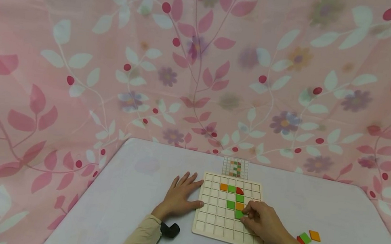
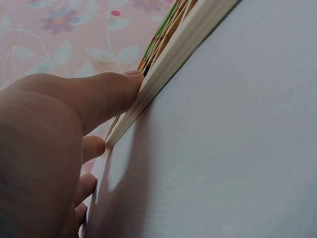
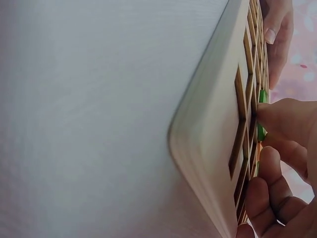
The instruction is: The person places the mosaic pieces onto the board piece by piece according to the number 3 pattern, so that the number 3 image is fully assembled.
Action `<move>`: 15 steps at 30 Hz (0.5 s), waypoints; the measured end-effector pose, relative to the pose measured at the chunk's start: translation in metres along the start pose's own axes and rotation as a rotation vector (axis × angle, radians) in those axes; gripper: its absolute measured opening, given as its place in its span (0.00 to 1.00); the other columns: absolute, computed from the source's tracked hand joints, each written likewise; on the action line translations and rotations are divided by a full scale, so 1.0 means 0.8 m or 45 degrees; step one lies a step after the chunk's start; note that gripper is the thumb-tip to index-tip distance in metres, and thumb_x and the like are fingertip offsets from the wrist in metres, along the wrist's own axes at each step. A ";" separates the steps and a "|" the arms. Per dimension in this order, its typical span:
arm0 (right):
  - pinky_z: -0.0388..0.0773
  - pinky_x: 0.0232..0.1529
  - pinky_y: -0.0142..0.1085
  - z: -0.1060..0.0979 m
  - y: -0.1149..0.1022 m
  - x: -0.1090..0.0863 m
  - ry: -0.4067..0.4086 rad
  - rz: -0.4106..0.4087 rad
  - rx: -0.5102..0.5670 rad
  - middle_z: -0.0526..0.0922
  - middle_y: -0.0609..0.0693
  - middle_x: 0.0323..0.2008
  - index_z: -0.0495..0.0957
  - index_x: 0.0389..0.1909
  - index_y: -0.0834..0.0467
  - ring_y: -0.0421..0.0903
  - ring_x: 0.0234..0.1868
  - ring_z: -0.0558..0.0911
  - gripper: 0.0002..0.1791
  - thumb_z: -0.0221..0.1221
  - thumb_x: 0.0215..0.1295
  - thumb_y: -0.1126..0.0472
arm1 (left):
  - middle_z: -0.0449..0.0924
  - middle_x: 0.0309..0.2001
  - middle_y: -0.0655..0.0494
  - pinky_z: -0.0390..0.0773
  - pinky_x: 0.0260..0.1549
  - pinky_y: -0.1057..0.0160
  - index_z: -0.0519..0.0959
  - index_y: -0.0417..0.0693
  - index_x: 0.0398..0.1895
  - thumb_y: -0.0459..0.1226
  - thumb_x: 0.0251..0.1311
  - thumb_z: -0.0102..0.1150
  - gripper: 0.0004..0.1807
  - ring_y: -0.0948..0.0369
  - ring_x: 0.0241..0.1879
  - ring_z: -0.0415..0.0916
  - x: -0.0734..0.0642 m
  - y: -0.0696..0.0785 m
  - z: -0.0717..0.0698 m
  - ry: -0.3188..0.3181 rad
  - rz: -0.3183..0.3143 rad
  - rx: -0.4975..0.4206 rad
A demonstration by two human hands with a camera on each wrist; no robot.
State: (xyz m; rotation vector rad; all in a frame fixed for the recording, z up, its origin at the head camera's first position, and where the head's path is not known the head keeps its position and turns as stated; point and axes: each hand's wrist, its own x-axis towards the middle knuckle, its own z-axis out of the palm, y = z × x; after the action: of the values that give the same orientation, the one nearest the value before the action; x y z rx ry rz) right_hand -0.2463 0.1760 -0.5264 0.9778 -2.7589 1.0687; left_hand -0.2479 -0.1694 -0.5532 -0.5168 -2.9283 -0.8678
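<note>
A wooden grid board lies on the white table, with several coloured tiles in its cells. My right hand reaches over the board's right side and pinches a green square tile between thumb and finger, down at the grid. Just above that tile sits an orange tile, with another green tile to its left. The top coloured row has an orange tile, a green one and a red rounded tile. With fingers spread, my left hand touches the board's left edge.
Behind the board lies a small printed grid card with a coloured pattern. Loose on the table at right are an orange tile, a green tile and a red tile. A floral curtain hangs behind the table.
</note>
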 end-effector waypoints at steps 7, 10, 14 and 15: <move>0.70 0.32 0.29 0.002 0.004 0.000 -0.029 0.042 0.029 0.77 0.36 0.30 0.82 0.36 0.47 0.33 0.32 0.72 0.08 0.73 0.66 0.56 | 0.57 0.84 0.47 0.42 0.80 0.31 0.69 0.52 0.80 0.60 0.65 0.62 0.43 0.42 0.86 0.45 0.000 0.000 0.000 0.002 -0.003 0.005; 0.70 0.32 0.29 0.002 0.004 0.001 -0.045 0.068 0.034 0.77 0.36 0.30 0.82 0.35 0.46 0.34 0.33 0.71 0.08 0.74 0.65 0.55 | 0.57 0.84 0.47 0.42 0.80 0.31 0.69 0.52 0.80 0.60 0.65 0.62 0.43 0.42 0.86 0.46 0.000 0.000 0.001 0.006 -0.005 -0.002; 0.69 0.33 0.29 0.001 0.003 0.000 -0.044 0.048 0.051 0.78 0.36 0.30 0.82 0.34 0.49 0.34 0.33 0.72 0.08 0.73 0.66 0.56 | 0.58 0.84 0.47 0.43 0.80 0.31 0.69 0.52 0.80 0.61 0.65 0.62 0.43 0.42 0.86 0.46 -0.001 -0.001 0.002 0.013 -0.005 0.000; 0.69 0.33 0.29 0.001 0.003 0.000 -0.043 0.041 0.055 0.78 0.36 0.30 0.82 0.34 0.50 0.34 0.33 0.72 0.08 0.73 0.66 0.56 | 0.58 0.84 0.47 0.42 0.80 0.31 0.69 0.53 0.80 0.61 0.65 0.62 0.43 0.42 0.86 0.46 -0.001 -0.002 0.002 0.013 -0.005 -0.002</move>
State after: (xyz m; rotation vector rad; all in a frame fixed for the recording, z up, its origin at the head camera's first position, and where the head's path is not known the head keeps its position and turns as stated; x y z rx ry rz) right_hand -0.2476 0.1773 -0.5283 0.9681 -2.7991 1.1308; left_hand -0.2479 -0.1698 -0.5554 -0.5051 -2.9205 -0.8704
